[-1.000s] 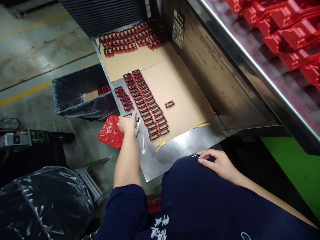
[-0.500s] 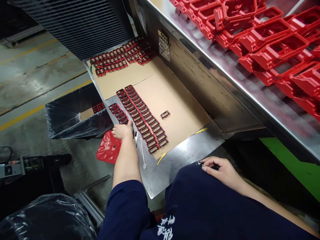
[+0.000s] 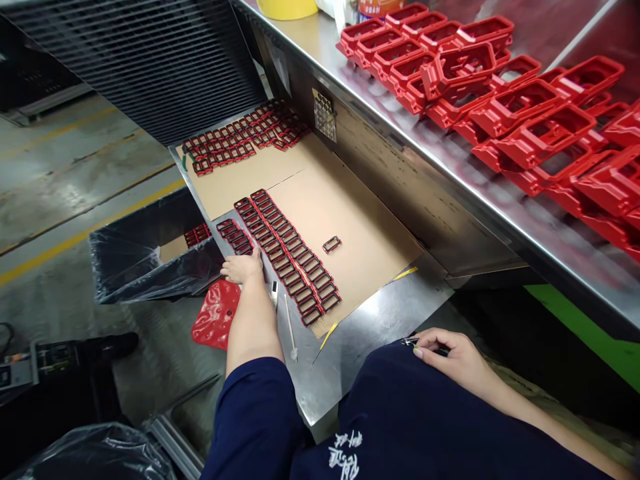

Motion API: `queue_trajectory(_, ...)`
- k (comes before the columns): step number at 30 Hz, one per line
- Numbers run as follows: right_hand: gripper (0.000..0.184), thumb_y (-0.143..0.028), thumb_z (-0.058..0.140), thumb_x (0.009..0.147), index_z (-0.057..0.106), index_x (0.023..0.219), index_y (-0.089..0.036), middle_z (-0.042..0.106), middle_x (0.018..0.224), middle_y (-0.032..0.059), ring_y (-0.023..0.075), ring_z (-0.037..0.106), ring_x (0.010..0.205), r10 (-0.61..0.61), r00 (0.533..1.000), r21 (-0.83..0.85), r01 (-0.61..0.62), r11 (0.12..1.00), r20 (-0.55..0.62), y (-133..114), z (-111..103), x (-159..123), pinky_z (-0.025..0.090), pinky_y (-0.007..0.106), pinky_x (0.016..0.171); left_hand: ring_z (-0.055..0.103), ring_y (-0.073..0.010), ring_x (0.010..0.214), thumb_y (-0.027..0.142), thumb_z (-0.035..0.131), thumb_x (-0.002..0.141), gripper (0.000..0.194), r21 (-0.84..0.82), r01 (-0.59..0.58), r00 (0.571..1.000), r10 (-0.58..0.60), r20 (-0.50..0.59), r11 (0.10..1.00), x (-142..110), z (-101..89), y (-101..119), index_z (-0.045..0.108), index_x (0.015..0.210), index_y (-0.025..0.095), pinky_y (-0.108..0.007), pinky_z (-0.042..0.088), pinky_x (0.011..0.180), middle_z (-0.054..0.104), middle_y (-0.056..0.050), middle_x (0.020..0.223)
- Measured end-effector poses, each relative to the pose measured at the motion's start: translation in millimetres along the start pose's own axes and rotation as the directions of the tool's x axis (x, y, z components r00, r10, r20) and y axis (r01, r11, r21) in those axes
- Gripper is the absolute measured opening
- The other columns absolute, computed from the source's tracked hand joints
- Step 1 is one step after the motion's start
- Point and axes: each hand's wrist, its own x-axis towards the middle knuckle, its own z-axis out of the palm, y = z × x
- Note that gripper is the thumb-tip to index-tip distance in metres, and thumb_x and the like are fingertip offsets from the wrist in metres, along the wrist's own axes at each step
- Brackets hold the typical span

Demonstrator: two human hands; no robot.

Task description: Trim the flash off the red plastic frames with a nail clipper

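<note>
My left hand (image 3: pixel 243 268) is at the near end of a short row of small red-and-black rectangular frames (image 3: pixel 235 235). Its thumb is on the right side of the row and its fingers on the left, closed around the end frame, which the hand mostly covers. To its right run two long rows of the same frames (image 3: pixel 287 257), side by side on cardboard. One single frame (image 3: pixel 331 244) lies apart from them. By my lap, my right hand (image 3: pixel 445 350) pinches a small shiny metal tool (image 3: pixel 409 341), mostly hidden by the fingers.
A white stick (image 3: pixel 291 330) and yellow-handled tools (image 3: pixel 327 339) lie on the metal sheet. Many red housings (image 3: pixel 540 120) stand on the raised shelf at right. A plastic-lined bin (image 3: pixel 145 247) and a red pouch (image 3: pixel 216 313) are at left. More frames (image 3: pixel 245 133) fill the far end.
My view has tilted upward, so the bench sits lower in the picture and more of the shelf shows. My left hand stays at the short row; my right hand keeps its pinch.
</note>
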Motion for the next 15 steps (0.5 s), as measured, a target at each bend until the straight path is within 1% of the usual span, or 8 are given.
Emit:
queue_trajectory(3, 0.034, -0.048, 0.068, 0.087, 0.073, 0.078, -0.016, 0.074, 0.090, 0.0084, 0.0173, 0.069, 0.070, 0.015, 1.000, 0.005, -0.015, 1.000, 0.000, 4.2, 3.6, 0.2, 0.058, 0.026, 0.067, 0.050, -0.0345, 0.134, 0.060, 0.068, 0.086, 0.068, -0.009, -0.001, 1.000, 0.001, 0.001, 1.000, 6.8, -1.2, 5.9, 0.053, 0.134, 0.013, -0.054, 0.046, 0.106, 0.055, -0.018, 0.141)
queue_trajectory(6, 0.035, -0.050, 0.068, 0.088, 0.073, 0.080, -0.017, 0.074, 0.088, 0.0080, 0.0189, 0.070, 0.075, 0.038, 0.999, 0.009, -0.039, 0.999, 0.020, 7.9, 6.5, 0.2, 0.058, 0.027, 0.070, 0.050, -0.0353, 0.133, 0.058, 0.068, 0.087, 0.064, -0.026, -0.011, 1.000, 0.011, 0.000, 1.000, 13.5, -4.0, 10.9, 0.053, 0.131, 0.014, -0.054, 0.047, 0.105, 0.054, -0.018, 0.140)
queue_trajectory(8, 0.036, -0.052, 0.067, 0.088, 0.073, 0.081, -0.017, 0.073, 0.089, 0.0079, 0.0197, 0.070, 0.079, 0.074, 0.996, 0.005, -0.074, 0.997, 0.042, 8.8, 7.4, 0.5, 0.057, 0.027, 0.072, 0.050, -0.0376, 0.132, 0.055, 0.071, 0.085, 0.063, -0.044, -0.031, 1.000, 0.031, -0.002, 0.999, 17.0, -9.1, 13.4, 0.052, 0.127, 0.012, -0.055, 0.049, 0.102, 0.054, -0.021, 0.138)
queue_trajectory(10, 0.037, -0.053, 0.067, 0.088, 0.073, 0.082, -0.017, 0.073, 0.090, 0.0081, 0.0201, 0.069, 0.082, 0.110, 0.992, 0.002, -0.110, 0.994, 0.059, 8.5, 7.5, 1.2, 0.056, 0.027, 0.073, 0.050, -0.0423, 0.131, 0.053, 0.071, 0.084, 0.066, -0.069, -0.058, 0.998, 0.058, -0.008, 0.996, 16.0, -17.6, 15.3, 0.049, 0.126, 0.009, -0.060, 0.050, 0.098, 0.053, -0.028, 0.135)
queue_trajectory(11, 0.037, -0.053, 0.067, 0.088, 0.073, 0.083, -0.017, 0.073, 0.091, 0.0083, 0.0204, 0.069, 0.083, 0.120, 0.991, 0.005, -0.121, 0.993, 0.065, 8.4, 7.4, 1.8, 0.056, 0.027, 0.074, 0.049, -0.0452, 0.130, 0.053, 0.069, 0.085, 0.066, -0.084, -0.078, 0.997, 0.077, -0.016, 0.993, 12.0, -22.6, 16.4, 0.047, 0.128, 0.007, -0.064, 0.048, 0.097, 0.052, -0.031, 0.135)
queue_trajectory(13, 0.038, -0.054, 0.067, 0.088, 0.072, 0.083, -0.016, 0.073, 0.090, 0.0084, 0.0207, 0.069, 0.085, 0.134, 0.989, 0.022, -0.136, 0.990, 0.068, 8.6, 7.6, 3.4, 0.055, 0.028, 0.076, 0.043, -0.0488, 0.133, 0.049, 0.056, 0.092, 0.064, -0.121, -0.153, 0.988, 0.149, -0.041, 0.981, -6.1, -31.1, 19.7, 0.040, 0.134, 0.003, -0.071, 0.041, 0.100, 0.045, -0.037, 0.138)
queue_trajectory(14, 0.039, -0.054, 0.067, 0.087, 0.071, 0.082, -0.016, 0.073, 0.089, 0.0084, 0.0203, 0.068, 0.084, 0.144, 0.987, 0.032, -0.146, 0.989, 0.068, 9.1, 7.8, 4.4, 0.054, 0.028, 0.075, 0.039, -0.0484, 0.137, 0.045, 0.048, 0.095, 0.061, -0.144, -0.220, 0.975, 0.215, -0.049, 0.965, -21.0, -33.3, 22.1, 0.037, 0.137, 0.002, -0.072, 0.035, 0.104, 0.041, -0.038, 0.142)
queue_trajectory(15, 0.039, -0.054, 0.067, 0.086, 0.070, 0.082, -0.016, 0.073, 0.089, 0.0083, 0.0193, 0.068, 0.081, 0.154, 0.985, 0.041, -0.157, 0.987, 0.072, 9.9, 8.2, 5.4, 0.054, 0.027, 0.074, 0.035, -0.0463, 0.140, 0.040, 0.044, 0.096, 0.058, -0.172, -0.308, 0.951, 0.305, -0.046, 0.935, -39.6, -33.5, 25.3, 0.037, 0.139, 0.002, -0.071, 0.029, 0.110, 0.039, -0.037, 0.145)
